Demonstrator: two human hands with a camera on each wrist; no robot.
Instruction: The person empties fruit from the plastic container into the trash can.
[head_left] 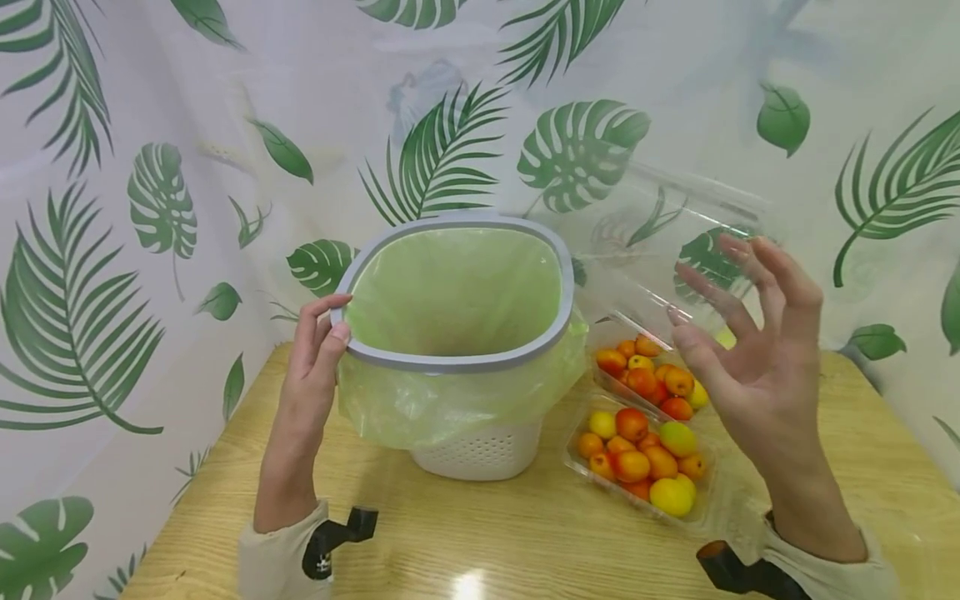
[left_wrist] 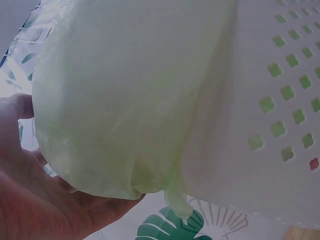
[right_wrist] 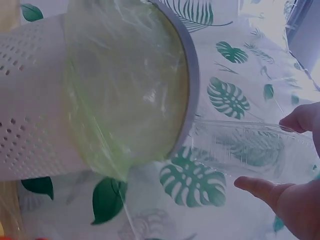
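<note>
A white trash can (head_left: pixel 480 454) with a grey rim ring (head_left: pixel 465 364) and a pale green liner (head_left: pixel 420 408) stands upright on the table. My left hand (head_left: pixel 307 367) grips the left side of the rim, its thumb on the ring. In the left wrist view, the fingers lie along the liner's bulge (left_wrist: pixel 115 125). To the right of the can, my raised right hand (head_left: pixel 765 358) holds a clear plastic box (right_wrist: pixel 240 147) between thumb and fingers. The box tilts behind the fruit, close to the can's rim. Blur and transparency soften the fingertips in the head view.
Two clear plastic containers of orange, red and yellow fruit sit right of the can, a rear one (head_left: pixel 645 379) and a front one (head_left: pixel 637 454). The wooden table (head_left: pixel 420 542) meets a leaf-printed sheet (head_left: pixel 300 100) at the back and sides.
</note>
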